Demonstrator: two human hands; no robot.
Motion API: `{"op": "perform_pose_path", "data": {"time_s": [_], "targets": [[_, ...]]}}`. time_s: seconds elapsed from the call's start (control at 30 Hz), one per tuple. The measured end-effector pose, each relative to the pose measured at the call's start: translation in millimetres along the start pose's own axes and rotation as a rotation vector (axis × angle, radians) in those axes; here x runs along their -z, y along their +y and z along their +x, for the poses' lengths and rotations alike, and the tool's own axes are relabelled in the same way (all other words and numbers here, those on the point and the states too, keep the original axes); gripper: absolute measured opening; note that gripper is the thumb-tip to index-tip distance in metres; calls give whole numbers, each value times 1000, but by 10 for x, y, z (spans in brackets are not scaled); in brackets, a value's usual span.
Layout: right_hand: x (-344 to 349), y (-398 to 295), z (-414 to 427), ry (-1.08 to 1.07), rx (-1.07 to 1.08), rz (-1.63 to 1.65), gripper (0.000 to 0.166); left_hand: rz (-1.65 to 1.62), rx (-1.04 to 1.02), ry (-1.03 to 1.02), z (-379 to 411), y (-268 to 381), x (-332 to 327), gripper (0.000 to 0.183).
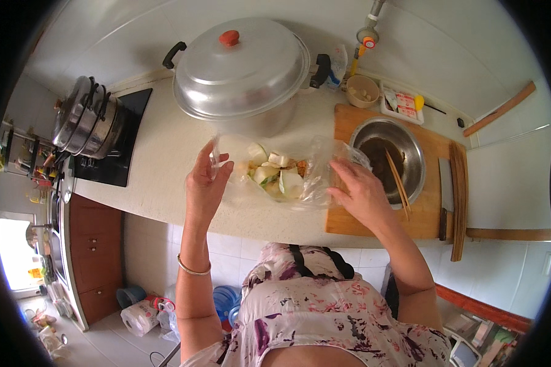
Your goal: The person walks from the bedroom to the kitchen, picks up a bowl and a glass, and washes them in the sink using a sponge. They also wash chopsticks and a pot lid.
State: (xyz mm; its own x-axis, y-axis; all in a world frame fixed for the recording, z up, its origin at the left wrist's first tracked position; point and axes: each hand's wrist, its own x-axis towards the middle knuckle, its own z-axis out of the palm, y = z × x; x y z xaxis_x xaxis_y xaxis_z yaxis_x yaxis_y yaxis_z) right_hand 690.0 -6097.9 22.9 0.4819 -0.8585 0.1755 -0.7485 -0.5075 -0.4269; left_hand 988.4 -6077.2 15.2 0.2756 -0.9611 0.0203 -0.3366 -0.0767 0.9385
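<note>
A clear plastic bag (pixel 319 181) lies spread on the counter, with pale vegetable peelings (pixel 290 182), some green-edged, and orange scraps heaped inside it. My left hand (pixel 207 181) holds the bag's left edge, with film showing between thumb and fingers. At the opposite edge, my right hand (pixel 360 190) has its fingertips on the film; thumb and forefinger are apart, and part of its hold is hidden. Just beyond the right hand is a steel bowl (pixel 415 137) of brownish liquid, with wooden chopsticks (pixel 397 179) leaning in it.
A large lidded aluminium pot (pixel 243 78) stands behind the bag. The bowl sits on a wooden cutting board (pixel 344 225), near a kitchen knife (pixel 445 192). Behind are a small bowl (pixel 362 91) and a white tray (pixel 402 112). Left, a steamer pot (pixel 89 121) rests on a black cooktop (pixel 133 119).
</note>
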Motion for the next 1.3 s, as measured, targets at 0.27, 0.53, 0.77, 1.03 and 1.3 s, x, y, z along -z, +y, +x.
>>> {"op": "perform_pose_path", "data": {"time_s": [0.27, 0.53, 0.77, 1.03, 1.3], "targets": [[299, 1089, -656, 299, -481, -165, 39, 253, -195, 147, -40, 67, -213, 56], [109, 1374, -735, -71, -663, -339, 34, 251, -206, 172, -75, 46, -318, 51], [55, 1756, -1016, -76, -736, -339, 11, 253, -192, 176, -102, 11, -318, 45], [364, 1900, -1331, 84, -832, -187, 23, 235, -167, 197, -105, -75, -366, 43], [78, 2430, -1276, 131, -998, 763, 25, 195, -75, 197, -65, -89, -414, 36]]}}
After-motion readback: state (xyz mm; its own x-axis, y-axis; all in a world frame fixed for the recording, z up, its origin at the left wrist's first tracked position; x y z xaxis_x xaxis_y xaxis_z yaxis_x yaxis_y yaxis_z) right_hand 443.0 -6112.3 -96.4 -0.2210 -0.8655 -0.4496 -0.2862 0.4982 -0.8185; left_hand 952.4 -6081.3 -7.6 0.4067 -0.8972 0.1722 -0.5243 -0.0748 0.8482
